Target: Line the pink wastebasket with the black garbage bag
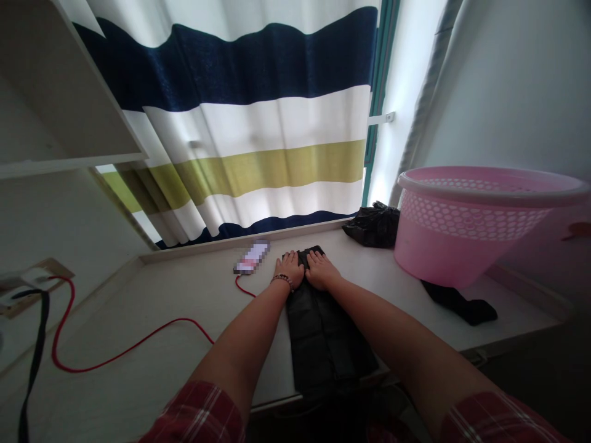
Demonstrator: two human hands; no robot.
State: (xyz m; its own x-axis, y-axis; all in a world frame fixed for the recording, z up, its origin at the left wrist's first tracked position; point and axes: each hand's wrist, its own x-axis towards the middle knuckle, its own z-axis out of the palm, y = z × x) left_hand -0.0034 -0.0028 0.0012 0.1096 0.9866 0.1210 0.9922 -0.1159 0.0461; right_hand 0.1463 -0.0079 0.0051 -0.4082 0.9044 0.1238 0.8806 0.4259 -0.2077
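Note:
A long, flat, creased black sheet (325,335) lies on the white desk, folded lengthwise. Whether it is plastic or cloth I cannot tell. Its near end reaches the desk's front edge. My left hand (290,268), with a beaded bracelet at the wrist, rests flat on the far end of the sheet, fingers stretched away from me. Beside it, my right hand (321,271) also presses flat on that end with its fingers extended. The two thumbs are close together. Neither hand grips anything.
Left of my hands, a phone (252,257) lies on the desk (152,289), with a red cable (138,338) running to a power strip (32,280). At right stand a pink basket (452,246), a crumpled black plastic bag (373,225) and a black sock-like piece (462,304). A striped curtain (258,123) hangs behind.

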